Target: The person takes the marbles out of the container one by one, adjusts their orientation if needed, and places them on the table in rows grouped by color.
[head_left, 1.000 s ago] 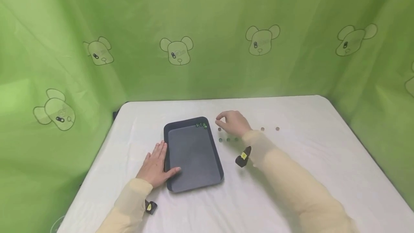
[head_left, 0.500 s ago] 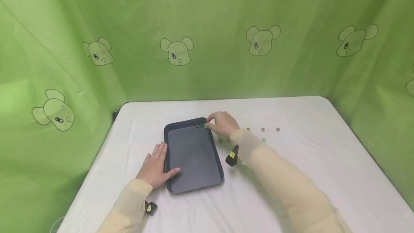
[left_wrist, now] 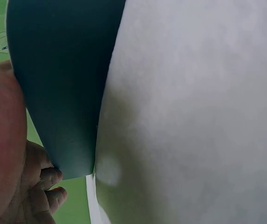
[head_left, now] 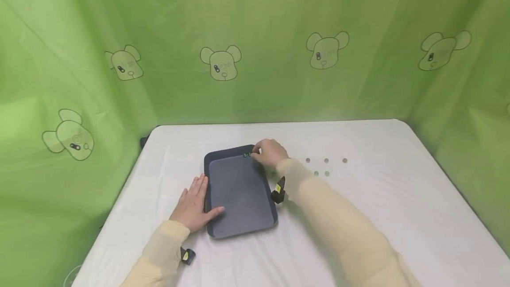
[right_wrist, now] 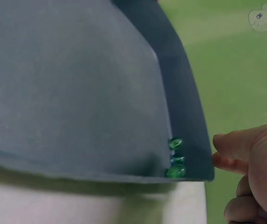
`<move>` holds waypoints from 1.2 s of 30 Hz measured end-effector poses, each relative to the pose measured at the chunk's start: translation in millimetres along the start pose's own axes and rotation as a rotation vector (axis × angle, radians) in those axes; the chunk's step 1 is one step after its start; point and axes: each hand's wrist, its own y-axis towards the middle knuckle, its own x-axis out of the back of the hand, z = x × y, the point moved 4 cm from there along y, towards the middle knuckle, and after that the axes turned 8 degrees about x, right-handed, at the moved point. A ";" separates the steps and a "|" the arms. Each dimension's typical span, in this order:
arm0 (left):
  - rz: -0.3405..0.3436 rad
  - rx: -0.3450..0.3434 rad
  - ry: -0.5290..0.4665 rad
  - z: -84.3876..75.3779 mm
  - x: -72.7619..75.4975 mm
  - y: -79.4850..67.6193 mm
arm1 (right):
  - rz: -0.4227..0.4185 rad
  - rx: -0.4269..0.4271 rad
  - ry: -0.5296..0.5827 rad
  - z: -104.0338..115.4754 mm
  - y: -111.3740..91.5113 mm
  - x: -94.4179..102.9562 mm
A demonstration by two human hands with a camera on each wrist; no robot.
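My left hand (head_left: 192, 205) rests on the left side of a dark grey tray (head_left: 239, 198), its fingers along the outer wall and its thumb over the rim. My right hand (head_left: 272, 153) is at the tray's far right corner, thumb and forefinger tips close together; whether anything lies between them is hidden. Small green glass beads (right_wrist: 175, 171) sit in that corner in the right wrist view, just left of the fingertips. In the left wrist view, fingers (left_wrist: 51, 177) lie by the tray's outer wall (left_wrist: 65, 93).
Right of the tray, brownish beads (head_left: 326, 160) lie in a row on the white-covered table (head_left: 378, 207). Green beads (head_left: 316, 173) form another row nearer me, partly hidden by the right arm. A green curtain (head_left: 271, 96) stands around the table.
My right hand has moved left from beside the tray to its far right corner, uncovering some beads on the table. My left hand stays on the tray.
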 end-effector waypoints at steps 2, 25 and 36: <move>0.001 0.000 0.000 -0.4 0.2 0.0 | 0.008 -0.014 -0.001 -2.6 0.6 -2.1; 0.005 0.008 -0.007 1.2 -0.3 0.1 | 0.104 -0.079 -0.074 -7.8 12.4 -17.9; 0.006 0.000 -0.007 2.1 -1.2 0.4 | 0.111 -0.078 -0.131 -7.5 17.2 -19.1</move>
